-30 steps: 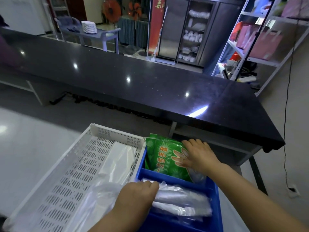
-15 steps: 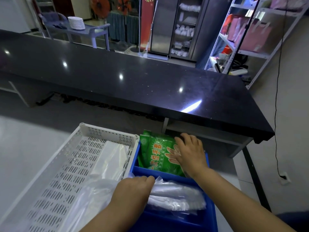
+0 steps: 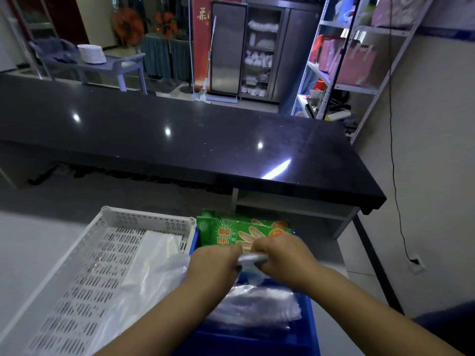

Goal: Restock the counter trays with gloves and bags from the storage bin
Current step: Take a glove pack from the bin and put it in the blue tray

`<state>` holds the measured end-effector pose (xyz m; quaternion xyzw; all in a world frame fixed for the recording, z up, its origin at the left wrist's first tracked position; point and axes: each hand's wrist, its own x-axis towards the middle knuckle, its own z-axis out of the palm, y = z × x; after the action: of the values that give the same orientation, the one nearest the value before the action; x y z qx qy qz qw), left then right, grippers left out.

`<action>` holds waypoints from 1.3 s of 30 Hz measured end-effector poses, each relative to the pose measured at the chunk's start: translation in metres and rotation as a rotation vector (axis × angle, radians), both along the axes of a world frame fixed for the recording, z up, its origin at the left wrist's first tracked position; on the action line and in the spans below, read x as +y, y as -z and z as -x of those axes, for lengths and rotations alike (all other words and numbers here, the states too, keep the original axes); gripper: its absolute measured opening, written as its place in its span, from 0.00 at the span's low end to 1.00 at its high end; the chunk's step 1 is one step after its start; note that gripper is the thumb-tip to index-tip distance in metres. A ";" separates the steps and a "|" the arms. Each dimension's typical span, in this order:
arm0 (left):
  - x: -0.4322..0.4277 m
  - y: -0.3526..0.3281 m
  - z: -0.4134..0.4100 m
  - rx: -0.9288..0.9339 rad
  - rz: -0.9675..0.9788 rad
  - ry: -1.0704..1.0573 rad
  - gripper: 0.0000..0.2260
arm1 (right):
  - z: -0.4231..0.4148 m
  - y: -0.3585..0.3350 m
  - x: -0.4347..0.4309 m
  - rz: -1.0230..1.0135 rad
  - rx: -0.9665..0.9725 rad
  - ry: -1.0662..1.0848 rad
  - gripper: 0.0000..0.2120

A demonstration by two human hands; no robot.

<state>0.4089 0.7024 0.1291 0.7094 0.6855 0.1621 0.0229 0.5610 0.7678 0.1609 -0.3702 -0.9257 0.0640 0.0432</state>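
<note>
A blue storage bin (image 3: 312,319) sits at the bottom centre. Green glove packs (image 3: 231,231) stand at its far end, and a stack of clear plastic bags (image 3: 259,304) lies in its near part. My left hand (image 3: 214,265) and my right hand (image 3: 282,255) meet above the bin, and both grip the gathered top of a clear bag bundle (image 3: 253,258) whose tail hangs down between them. To the left of the bin lies a white perforated tray (image 3: 84,278) with clear plastic bags (image 3: 154,263) in it.
A long black counter (image 3: 205,140) runs across the middle, with an open shelf under its right end. Metal shelving (image 3: 354,60) with pink bags stands at the back right. A cable and a wall socket (image 3: 417,263) are on the right wall.
My right hand has left the green glove packs and come back to meet my left hand. Both now grip a bunched clear bag lifted above the bin.
</note>
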 end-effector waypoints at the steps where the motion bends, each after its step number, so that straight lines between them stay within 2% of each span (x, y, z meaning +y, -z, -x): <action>1: 0.006 -0.004 0.000 0.012 -0.029 -0.001 0.07 | -0.002 -0.002 0.003 -0.052 0.024 0.031 0.06; 3: 0.018 -0.015 0.002 0.012 -0.113 0.000 0.09 | -0.007 -0.005 0.013 -0.205 0.090 0.060 0.01; 7: 0.030 -0.021 0.019 0.018 -0.263 0.046 0.21 | -0.018 0.007 0.029 -0.560 0.332 0.067 0.06; 9: 0.029 -0.011 0.026 0.024 -0.297 0.033 0.23 | -0.023 0.022 0.033 -0.701 0.390 0.073 0.03; 10: 0.028 -0.003 0.028 0.038 -0.301 0.032 0.22 | -0.024 0.031 0.031 -0.726 0.396 0.086 0.05; 11: 0.026 0.006 0.029 0.060 -0.289 0.038 0.21 | -0.024 0.042 0.029 -0.723 0.383 0.092 0.08; 13: 0.022 0.025 0.029 0.110 -0.223 0.060 0.19 | -0.025 0.062 0.023 -0.658 0.296 0.106 0.05; 15: 0.018 0.039 0.029 0.123 -0.144 0.093 0.17 | -0.023 0.076 0.018 -0.535 0.191 0.114 0.09; 19: 0.018 0.047 0.032 0.075 -0.023 0.105 0.14 | -0.022 0.078 0.015 -0.290 0.078 0.167 0.13; 22: 0.020 0.051 0.037 -0.031 0.026 0.067 0.09 | -0.023 0.077 0.017 -0.165 -0.010 0.174 0.09; 23: 0.021 0.052 0.037 -0.056 0.063 0.066 0.11 | -0.024 0.078 0.018 -0.111 -0.029 0.179 0.09; 25: 0.023 0.056 0.041 -0.066 0.130 0.073 0.13 | -0.023 0.080 0.020 -0.026 -0.032 0.207 0.10; 29: 0.026 0.054 0.043 -0.031 0.150 0.112 0.07 | -0.021 0.076 0.026 0.171 0.025 0.370 0.12; 32: 0.032 0.053 0.043 0.008 0.138 0.114 0.06 | -0.019 0.072 0.032 0.068 0.085 0.341 0.16; 34: 0.037 0.053 0.042 0.041 0.127 0.094 0.06 | -0.017 0.070 0.032 -0.011 0.160 0.309 0.15; 38: 0.040 0.046 0.042 0.109 0.055 0.136 0.04 | -0.019 0.077 0.031 -0.042 0.078 0.250 0.10; 39: 0.038 0.044 0.043 0.121 0.022 0.132 0.08 | -0.020 0.078 0.031 -0.045 0.071 0.245 0.10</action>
<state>0.3660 0.7404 0.0853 0.7611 0.6393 0.1096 0.0001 0.5807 0.7985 0.0829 -0.4769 -0.8727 0.0508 0.0918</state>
